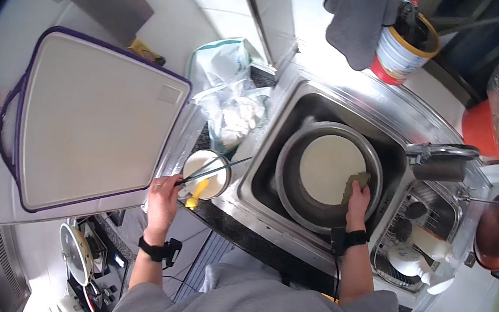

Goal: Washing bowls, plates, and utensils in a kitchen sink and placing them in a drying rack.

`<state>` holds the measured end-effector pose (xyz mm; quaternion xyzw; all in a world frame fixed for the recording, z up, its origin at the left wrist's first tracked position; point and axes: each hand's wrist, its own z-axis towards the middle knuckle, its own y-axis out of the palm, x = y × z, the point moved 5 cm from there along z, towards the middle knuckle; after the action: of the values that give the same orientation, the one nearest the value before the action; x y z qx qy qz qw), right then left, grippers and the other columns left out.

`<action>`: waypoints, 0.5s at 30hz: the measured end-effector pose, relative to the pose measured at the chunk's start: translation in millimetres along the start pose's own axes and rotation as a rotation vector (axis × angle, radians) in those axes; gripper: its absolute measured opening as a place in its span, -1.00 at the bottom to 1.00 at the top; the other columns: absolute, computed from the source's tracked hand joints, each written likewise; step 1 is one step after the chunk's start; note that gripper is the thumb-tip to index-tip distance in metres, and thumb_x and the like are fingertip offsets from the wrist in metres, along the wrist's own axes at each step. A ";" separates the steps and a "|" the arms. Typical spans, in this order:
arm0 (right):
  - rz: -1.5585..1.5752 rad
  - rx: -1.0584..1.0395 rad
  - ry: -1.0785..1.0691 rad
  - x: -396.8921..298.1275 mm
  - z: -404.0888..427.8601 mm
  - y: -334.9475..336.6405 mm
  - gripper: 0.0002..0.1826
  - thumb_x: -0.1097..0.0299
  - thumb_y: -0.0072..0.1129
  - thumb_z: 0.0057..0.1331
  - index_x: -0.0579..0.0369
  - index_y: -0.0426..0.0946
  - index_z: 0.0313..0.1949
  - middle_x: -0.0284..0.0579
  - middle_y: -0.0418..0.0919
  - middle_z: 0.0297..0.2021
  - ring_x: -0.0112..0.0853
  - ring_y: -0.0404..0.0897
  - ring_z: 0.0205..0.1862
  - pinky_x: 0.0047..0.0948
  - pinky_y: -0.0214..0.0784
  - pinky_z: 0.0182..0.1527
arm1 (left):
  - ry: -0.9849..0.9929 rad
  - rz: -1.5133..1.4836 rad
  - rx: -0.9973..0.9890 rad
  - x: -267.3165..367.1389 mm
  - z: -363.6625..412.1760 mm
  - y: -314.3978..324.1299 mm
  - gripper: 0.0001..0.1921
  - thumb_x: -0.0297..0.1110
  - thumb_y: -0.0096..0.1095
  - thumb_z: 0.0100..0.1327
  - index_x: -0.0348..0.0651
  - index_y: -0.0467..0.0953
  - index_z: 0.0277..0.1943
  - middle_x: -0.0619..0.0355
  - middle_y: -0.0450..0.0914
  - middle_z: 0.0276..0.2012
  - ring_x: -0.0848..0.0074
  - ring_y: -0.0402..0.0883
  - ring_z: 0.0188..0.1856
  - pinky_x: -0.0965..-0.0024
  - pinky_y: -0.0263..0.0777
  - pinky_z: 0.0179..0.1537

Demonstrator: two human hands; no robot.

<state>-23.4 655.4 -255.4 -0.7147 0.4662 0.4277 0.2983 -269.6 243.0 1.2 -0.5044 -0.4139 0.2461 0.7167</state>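
My left hand (162,203) grips a pair of thin dark green sticks (223,167), which look like chopsticks. They reach over a round container of white contents (202,161) at the left of the sink. A yellow spoon-like utensil (196,194) lies at that container's near rim. In my right hand (359,201) is a flat greenish-brown piece (357,182), perhaps a sponge or cloth, held inside a large metal bowl (280,180). That bowl stands in the steel sink (264,185); its bottom shows a pale, milky round area (331,168).
A purple-edged cutting board (98,128) leans at the left. Behind the container lies a plastic bag (236,115) with white contents. A tap (442,160) and dish rack (420,273) with bottles flank the sink's right. A red container (491,127) and a utensil tin (403,50) stand behind.
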 end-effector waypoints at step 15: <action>-0.698 -0.125 -0.410 -52.1 0.5 15.2 -0.53 0.34 0.23 0.13 -0.08 0.35 0.05 0.12 0.57 -0.24 0.04 0.55 -0.19 -0.10 0.39 -0.14 | 0.026 -0.009 -0.070 15.8 7.8 -7.9 -0.72 -0.54 0.19 0.14 -0.20 0.56 -0.05 0.01 0.58 -0.20 0.18 0.51 -0.09 0.24 0.39 -0.03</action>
<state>-48.0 671.4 -209.7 -0.7466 0.0995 0.4621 0.4682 -268.2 256.3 15.2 -0.5307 -0.4150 0.2217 0.7050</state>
